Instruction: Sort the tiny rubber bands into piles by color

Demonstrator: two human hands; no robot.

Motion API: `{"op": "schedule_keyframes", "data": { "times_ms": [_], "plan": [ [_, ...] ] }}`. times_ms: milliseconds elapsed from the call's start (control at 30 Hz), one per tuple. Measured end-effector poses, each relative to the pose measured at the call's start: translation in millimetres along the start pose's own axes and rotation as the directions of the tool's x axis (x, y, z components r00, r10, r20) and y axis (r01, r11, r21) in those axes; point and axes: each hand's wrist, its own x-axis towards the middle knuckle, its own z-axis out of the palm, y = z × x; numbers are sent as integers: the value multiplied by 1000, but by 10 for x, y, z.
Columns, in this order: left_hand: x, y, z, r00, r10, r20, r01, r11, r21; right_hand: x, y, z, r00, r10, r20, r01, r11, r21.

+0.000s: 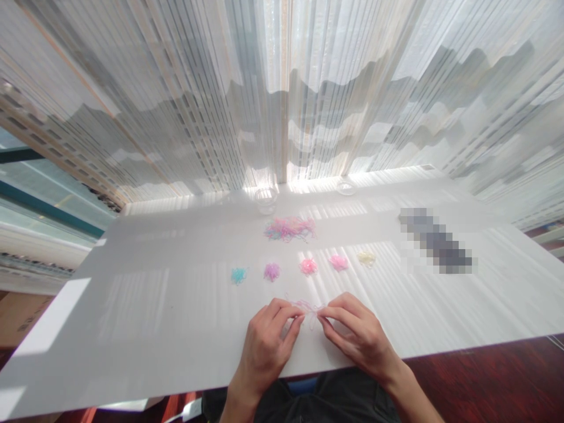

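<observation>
Near the front edge of the white table, my left hand and my right hand face each other, each with thumb and fingertips pinched on thin pink strands that lie between them. Beyond them is a row of small strand piles: teal, purple, coral pink, pink and pale yellow. Farther back lies a larger mixed-colour pile. The exact grip on single strands is too small to make out.
A clear round container and a clear lid-like dish stand at the back of the white table, by the sheer curtain. A blurred dark object lies at the right. A cardboard box is at the far left.
</observation>
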Motion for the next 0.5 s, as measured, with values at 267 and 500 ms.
{"op": "schedule_keyframes", "data": {
  "times_ms": [267,500],
  "plan": [
    [-6,1,2,1000,-1,7,1,1000,-23,-9,2,-11,1000,4,0,-4,1000,12],
    [-18,-39,-26,992,-48,-117,54,998,45,-4,-3,-25,1000,31,6,-31,999,19]
  ]
}}
